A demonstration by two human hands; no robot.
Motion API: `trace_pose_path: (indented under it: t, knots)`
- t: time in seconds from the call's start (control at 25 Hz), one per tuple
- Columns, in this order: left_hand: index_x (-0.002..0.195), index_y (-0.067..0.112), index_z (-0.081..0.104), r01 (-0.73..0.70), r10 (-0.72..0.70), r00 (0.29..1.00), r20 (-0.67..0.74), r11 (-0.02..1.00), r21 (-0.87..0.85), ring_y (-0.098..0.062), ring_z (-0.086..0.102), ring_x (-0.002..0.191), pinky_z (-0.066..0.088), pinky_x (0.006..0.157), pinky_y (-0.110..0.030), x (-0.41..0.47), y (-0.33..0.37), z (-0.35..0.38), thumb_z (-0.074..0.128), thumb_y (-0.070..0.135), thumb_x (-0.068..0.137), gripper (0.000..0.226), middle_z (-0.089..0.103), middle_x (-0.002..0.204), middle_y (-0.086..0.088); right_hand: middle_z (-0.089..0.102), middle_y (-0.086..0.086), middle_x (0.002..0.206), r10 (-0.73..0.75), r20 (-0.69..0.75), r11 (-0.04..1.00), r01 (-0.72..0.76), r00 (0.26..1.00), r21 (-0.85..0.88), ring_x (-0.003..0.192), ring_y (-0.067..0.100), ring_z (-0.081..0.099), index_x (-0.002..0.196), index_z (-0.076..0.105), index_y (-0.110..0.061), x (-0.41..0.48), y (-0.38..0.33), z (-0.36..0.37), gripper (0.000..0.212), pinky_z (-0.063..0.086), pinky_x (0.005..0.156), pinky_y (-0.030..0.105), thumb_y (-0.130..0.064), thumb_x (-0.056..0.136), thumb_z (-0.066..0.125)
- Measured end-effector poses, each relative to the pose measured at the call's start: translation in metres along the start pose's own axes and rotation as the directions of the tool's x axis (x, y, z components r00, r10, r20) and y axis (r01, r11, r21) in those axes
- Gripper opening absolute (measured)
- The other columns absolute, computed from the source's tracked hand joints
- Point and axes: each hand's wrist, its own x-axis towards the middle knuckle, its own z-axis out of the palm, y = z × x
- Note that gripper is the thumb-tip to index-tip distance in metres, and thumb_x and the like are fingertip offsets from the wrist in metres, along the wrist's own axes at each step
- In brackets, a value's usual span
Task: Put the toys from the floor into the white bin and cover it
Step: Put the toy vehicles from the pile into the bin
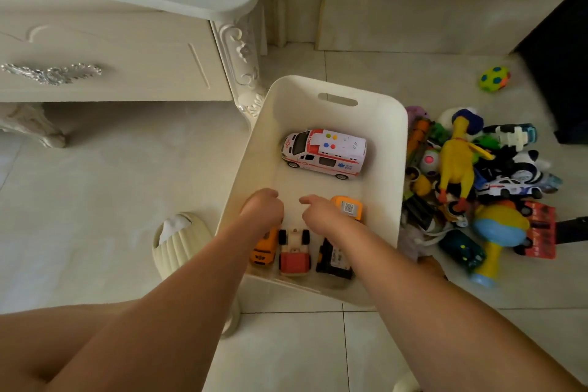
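Both hands are inside the white bin (321, 91) on the floor. The left hand (264, 208) is curled loosely over a yellow car (264, 250); the right hand (321, 215) is half open beside an orange toy (350, 207). More toys (471, 188) lie just right of the bin.

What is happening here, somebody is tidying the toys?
Yes. A person has both hands inside the white bin, arranging small toy cars near its front; the left hand looks closed, the right hand has a finger extended. An ambulance already sits deeper inside. A large toy pile remains on the floor, and no lid is on.
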Motion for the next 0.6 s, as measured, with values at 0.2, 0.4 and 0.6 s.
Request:
trace_pose_path:
  t: [0.2,0.4,0.6]
  knots:
    - [0.098,0.030,0.067,-0.366,0.316,0.928,-0.199,0.876,-0.313,-0.021,0.068,0.092,0.055,0.088,-0.044,-0.027,0.078,0.011,0.044,0.026,0.078,0.031,0.072,0.098,0.002,0.070,0.005,0.110,-0.140,-0.472,0.755,0.402,0.871,0.518,0.101,0.024,0.066,0.105,0.067,-0.025,-0.033,-0.019,-0.058,0.035,0.055,0.090,0.045,-0.018,0.083,0.041]
    - [0.095,0.029,0.068,-0.568,0.575,0.812,-0.104,0.735,-0.370,-0.015,0.068,0.086,0.053,0.077,-0.031,-0.079,0.146,0.071,0.052,0.017,0.086,0.022,0.073,0.096,0.004,0.071,0.005,0.094,0.052,-0.744,0.618,0.563,0.666,0.548,0.079,0.017,0.068,0.083,0.062,-0.031,-0.074,0.059,-0.127,0.033,0.058,0.072,0.034,-0.008,0.093,0.040]
    - [0.098,0.030,0.069,-0.479,0.526,0.810,0.259,0.849,-0.225,-0.013,0.063,0.095,0.049,0.088,-0.031,-0.073,0.144,0.166,0.054,0.022,0.093,0.018,0.069,0.096,0.009,0.065,0.007,0.105,0.417,-0.693,0.691,0.290,0.589,0.662,0.087,0.028,0.060,0.101,0.067,-0.020,-0.052,0.209,-0.154,0.030,0.049,0.070,0.042,-0.007,0.094,0.040]
